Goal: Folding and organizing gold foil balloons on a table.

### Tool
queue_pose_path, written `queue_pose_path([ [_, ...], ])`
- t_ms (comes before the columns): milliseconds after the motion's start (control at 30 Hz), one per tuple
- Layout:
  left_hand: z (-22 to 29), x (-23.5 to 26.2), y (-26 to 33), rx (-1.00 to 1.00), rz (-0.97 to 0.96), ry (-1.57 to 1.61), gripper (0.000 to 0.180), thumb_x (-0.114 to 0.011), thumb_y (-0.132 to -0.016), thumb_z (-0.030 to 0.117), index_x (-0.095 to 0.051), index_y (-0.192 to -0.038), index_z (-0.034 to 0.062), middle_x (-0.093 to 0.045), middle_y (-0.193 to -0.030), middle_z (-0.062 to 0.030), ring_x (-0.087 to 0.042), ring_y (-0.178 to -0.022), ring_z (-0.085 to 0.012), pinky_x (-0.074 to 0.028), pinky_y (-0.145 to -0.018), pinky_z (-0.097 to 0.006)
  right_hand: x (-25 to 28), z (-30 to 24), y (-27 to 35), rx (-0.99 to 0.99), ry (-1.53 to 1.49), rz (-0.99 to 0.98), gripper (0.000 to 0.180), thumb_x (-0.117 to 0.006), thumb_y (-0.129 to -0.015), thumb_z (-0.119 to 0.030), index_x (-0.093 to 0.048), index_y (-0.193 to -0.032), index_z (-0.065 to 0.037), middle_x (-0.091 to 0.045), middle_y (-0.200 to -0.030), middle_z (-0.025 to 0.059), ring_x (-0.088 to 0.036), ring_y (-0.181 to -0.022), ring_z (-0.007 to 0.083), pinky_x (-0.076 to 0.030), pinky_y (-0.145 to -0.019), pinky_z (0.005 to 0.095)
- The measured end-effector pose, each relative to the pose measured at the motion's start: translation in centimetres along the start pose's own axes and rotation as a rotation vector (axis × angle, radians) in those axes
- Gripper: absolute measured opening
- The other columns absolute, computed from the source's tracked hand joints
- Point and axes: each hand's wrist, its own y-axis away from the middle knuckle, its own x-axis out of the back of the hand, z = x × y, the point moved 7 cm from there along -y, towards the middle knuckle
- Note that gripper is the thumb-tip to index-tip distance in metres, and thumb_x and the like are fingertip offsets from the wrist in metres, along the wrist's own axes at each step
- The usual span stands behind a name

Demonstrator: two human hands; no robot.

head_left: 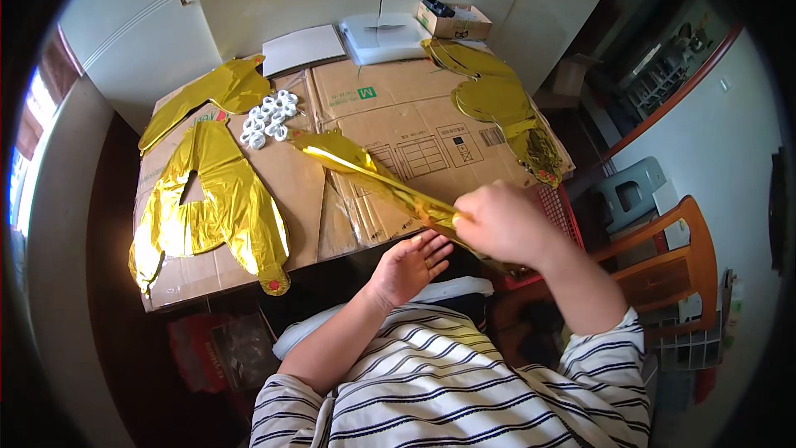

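Observation:
My right hand (pixel 502 220) grips the near end of a long, creased gold foil balloon (pixel 352 162), which slants over the table edge toward the far left. Below that end, my left hand (pixel 406 270) is open, palm up with fingers stretched out; whether its fingertips touch the foil I cannot tell. To the left lies a flat gold balloon (pixel 222 174) with two legs and a small hole. Behind it is another gold balloon (pixel 211 87). White ring-shaped rolls (pixel 269 120) sit in a cluster beside them. More gold balloons (pixel 493 99) overlap at the far right.
Flattened cardboard (pixel 332 116) covers the table. Along the back stand a white paper stack (pixel 303 50), clear plastic sleeves (pixel 381 37) and a small open box (pixel 454 21), against white cupboards. A red basket (pixel 568 220), a wooden chair (pixel 655 278) and a grey stool (pixel 632 191) are on the right.

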Motion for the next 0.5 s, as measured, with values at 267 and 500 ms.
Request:
queue_pose_path([
  [267, -1.3, -3.6, -1.6, 0.047, -0.030, 0.044, 0.052, -0.065, -0.090, 0.044, -0.058, -0.130, 0.0112, -0.061, -0.134, -0.0067, -0.049, -0.130, -0.0258, -0.029, -0.116, -0.044, -0.5, 14.4, 0.8, -0.388, -1.117, -0.093, 0.017, -0.071, -0.084, -0.009, -0.072, -0.094, 0.005, -0.073, -0.088, 0.0087, -0.067, -0.075, 0.0130, -0.054, -0.072, 0.0269],
  [500, 0.6, -3.5, -1.3, 0.001, 0.328, -0.230, 0.021, -0.055, -0.103, 0.025, -0.059, -0.113, 0.0068, -0.066, -0.120, -0.0098, -0.063, -0.113, -0.0252, -0.047, -0.104, -0.043, -11.9, 22.0, 4.7, -0.691, -1.484, 0.009, 0.010, -0.071, -0.085, -0.008, -0.072, -0.091, 0.001, -0.073, -0.085, 0.0094, -0.070, -0.074, 0.0182, -0.058, -0.071, 0.0336],
])
